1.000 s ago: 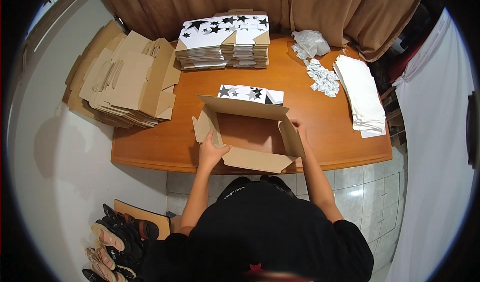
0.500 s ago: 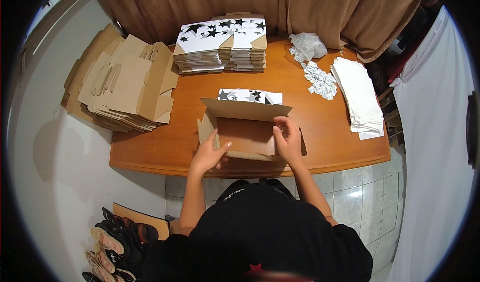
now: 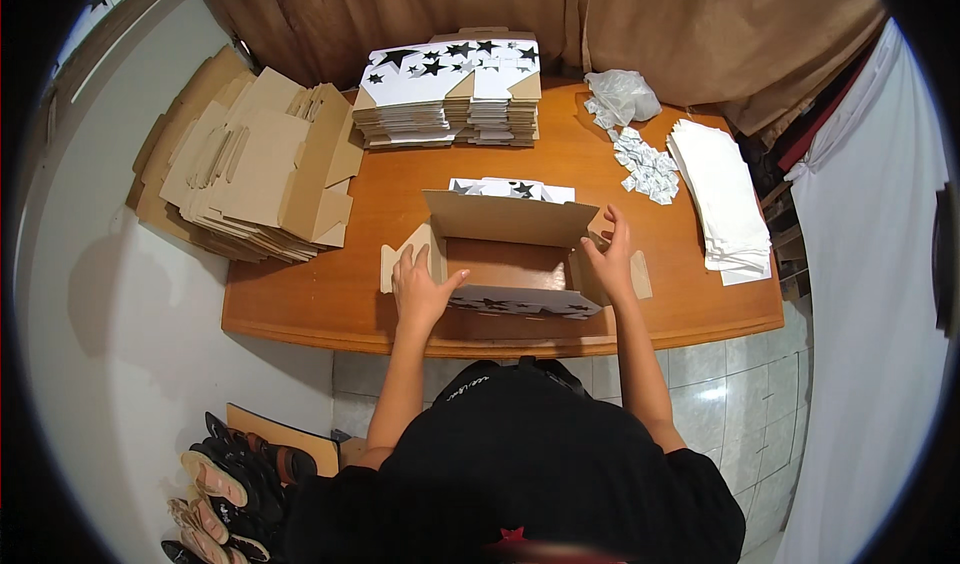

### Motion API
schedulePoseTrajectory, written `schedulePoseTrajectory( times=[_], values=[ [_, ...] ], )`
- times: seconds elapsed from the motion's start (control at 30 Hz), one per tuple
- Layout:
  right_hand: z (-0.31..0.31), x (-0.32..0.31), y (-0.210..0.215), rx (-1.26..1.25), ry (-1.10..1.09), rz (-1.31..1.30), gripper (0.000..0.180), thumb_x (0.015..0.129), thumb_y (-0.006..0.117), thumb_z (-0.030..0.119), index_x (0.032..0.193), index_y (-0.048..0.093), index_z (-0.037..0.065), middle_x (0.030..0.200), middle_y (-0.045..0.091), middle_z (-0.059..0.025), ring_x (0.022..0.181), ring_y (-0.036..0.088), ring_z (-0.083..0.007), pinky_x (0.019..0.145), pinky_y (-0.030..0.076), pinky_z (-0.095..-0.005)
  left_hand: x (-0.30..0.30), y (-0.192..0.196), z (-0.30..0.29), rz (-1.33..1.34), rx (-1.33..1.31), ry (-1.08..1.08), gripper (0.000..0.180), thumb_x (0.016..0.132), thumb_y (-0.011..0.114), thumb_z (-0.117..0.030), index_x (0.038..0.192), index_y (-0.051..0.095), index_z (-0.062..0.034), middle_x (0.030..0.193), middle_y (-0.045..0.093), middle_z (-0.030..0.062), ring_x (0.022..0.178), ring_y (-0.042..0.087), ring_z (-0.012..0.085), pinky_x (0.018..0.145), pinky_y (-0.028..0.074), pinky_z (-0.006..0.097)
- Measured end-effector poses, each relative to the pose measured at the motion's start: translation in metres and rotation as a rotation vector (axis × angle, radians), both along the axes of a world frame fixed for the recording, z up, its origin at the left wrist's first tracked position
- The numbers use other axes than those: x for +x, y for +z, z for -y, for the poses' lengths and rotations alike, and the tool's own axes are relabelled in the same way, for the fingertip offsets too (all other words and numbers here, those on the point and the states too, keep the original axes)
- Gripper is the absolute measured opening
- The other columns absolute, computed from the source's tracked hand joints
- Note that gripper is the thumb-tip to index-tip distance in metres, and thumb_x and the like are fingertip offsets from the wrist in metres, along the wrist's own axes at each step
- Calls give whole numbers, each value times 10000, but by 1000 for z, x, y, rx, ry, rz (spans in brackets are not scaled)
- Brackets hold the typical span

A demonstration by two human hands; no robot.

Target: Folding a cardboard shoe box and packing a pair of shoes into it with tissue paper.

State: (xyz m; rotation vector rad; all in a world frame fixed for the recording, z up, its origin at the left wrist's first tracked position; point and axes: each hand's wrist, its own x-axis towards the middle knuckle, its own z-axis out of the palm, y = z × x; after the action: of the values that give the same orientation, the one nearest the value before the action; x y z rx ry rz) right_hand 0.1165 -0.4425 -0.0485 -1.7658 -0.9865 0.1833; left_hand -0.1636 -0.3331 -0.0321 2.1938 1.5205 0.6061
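A cardboard box (image 3: pixel 510 220), plain brown inside and white with dark stars outside, stands unfolded near the table's front edge. Its bottom is open, and tabletop shows between the walls. At the left end, my left hand (image 3: pixel 422 289) has its fingers spread over the end panel, the thumb reaching toward the inside. My right hand (image 3: pixel 613 256) is by the right end panel, thumb and fingers apart and pointing up. Small end flaps stick outward beyond both hands. Behind the far wall, a star-printed flap (image 3: pixel 553 193) lies toward the back.
Flattened brown cardboard boxes (image 3: pixel 250 169) are piled at the left. A stack of star-printed flat boxes (image 3: pixel 420 89) stands at the back. Small white packets (image 3: pixel 648 169), a clear plastic bag (image 3: pixel 622 94) and a pile of white sheets (image 3: pixel 722 199) occupy the right side of the wooden table (image 3: pixel 300 309).
My hands have moved apart and away from their hold on the box edges. The end flaps now point outward, and the near wall shows its starred outside.
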Motion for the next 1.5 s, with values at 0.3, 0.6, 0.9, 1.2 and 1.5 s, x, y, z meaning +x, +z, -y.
schedulePoseTrajectory(
  times=[0.3, 0.6, 0.9, 1.2, 1.5],
  values=[
    [-7, 20, -22, -24, 115, -77, 398, 685, 624, -14, 1067, 548, 68, 1018, 580, -127, 978, 540, -317, 842, 437, -383, -15, -14, -15, -64, -368, -206, 1242, 425, 801, -575, 1417, 218, -111, 1496, 16, 178, 1382, -50, 330, 1060, -9, 563],
    [15, 27, -20, -158, 316, 444, 383, 595, 567, -115, 931, 607, 64, 1015, 583, -117, 1005, 502, -336, 846, 431, -392, -15, -10, -18, -29, -344, -261, 1356, 396, 828, -521, 1442, 66, -117, 1507, 40, 129, 1384, -50, 323, 1055, -53, 566],
    [36, 3, 7, -548, 222, 657, 591, 628, 748, 286, 1175, 572, 150, 1291, 403, -163, 1203, 319, -387, 991, 280, -504, -5, -16, -40, -158, -229, -498, 1326, 399, 792, -571, 1443, 120, -105, 1507, 44, 126, 1389, -58, 281, 1036, -87, 591],
    [64, 26, 10, -340, -239, 377, 421, 769, 635, 355, 1067, 591, 62, 1202, 478, -186, 1119, 420, -329, 916, 347, -441, 26, -12, -27, -417, -225, -576, 1355, 440, 682, -742, 1437, 76, -55, 1480, -61, 216, 1363, -116, 371, 1024, -103, 592],
    [74, 15, 15, -178, 256, -629, 261, 872, 544, 279, 972, 629, 53, 1119, 542, -162, 1071, 501, -242, 887, 398, -366, 28, -30, -27, -180, -226, -698, 1217, 494, 720, -668, 1429, 168, -118, 1470, -104, 231, 1343, -155, 413, 1046, -72, 570]
  ],
)
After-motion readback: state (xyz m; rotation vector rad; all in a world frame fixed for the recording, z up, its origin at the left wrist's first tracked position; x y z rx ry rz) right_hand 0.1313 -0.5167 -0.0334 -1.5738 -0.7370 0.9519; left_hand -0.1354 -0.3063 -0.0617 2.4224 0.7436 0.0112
